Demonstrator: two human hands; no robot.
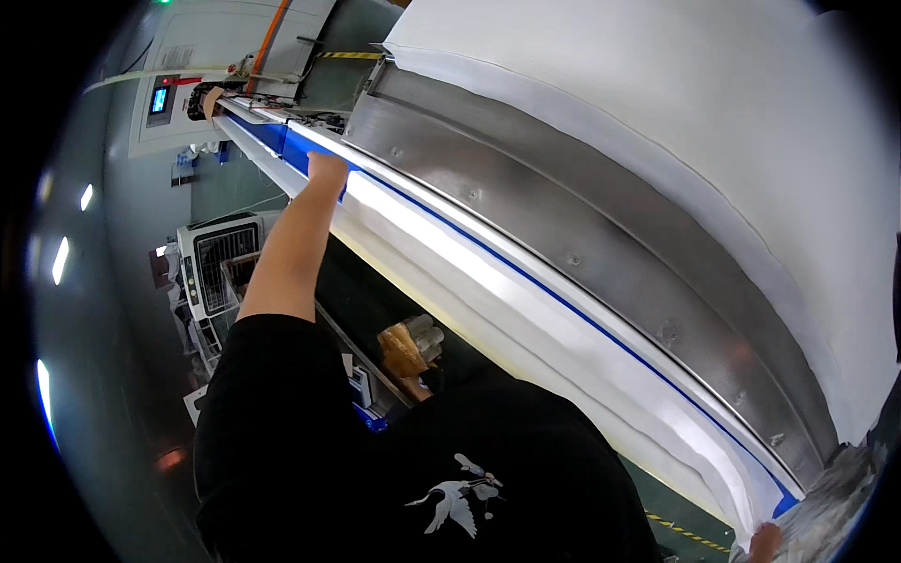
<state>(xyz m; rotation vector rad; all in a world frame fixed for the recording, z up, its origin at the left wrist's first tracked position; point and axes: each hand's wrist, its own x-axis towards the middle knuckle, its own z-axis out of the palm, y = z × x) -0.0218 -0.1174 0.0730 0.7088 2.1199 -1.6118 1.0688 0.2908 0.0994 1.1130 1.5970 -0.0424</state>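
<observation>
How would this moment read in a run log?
left hand: at blue strip; right hand: at white cloth, lower-right end; hands: wide apart; grips: unclear

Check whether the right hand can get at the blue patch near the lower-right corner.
Probably yes: the right hand is close by, just below the blue patch in view, and nothing seems to cover it, though the white cloth may be occupying the fingers.

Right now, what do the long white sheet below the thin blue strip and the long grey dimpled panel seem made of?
White sheet: probably fabric, smooth with a soft sheen; its loose edge ripples, though thin plastic isn't ruled out. Grey panel: likely bare metal, dull satin, judging by blurred glints.
</observation>
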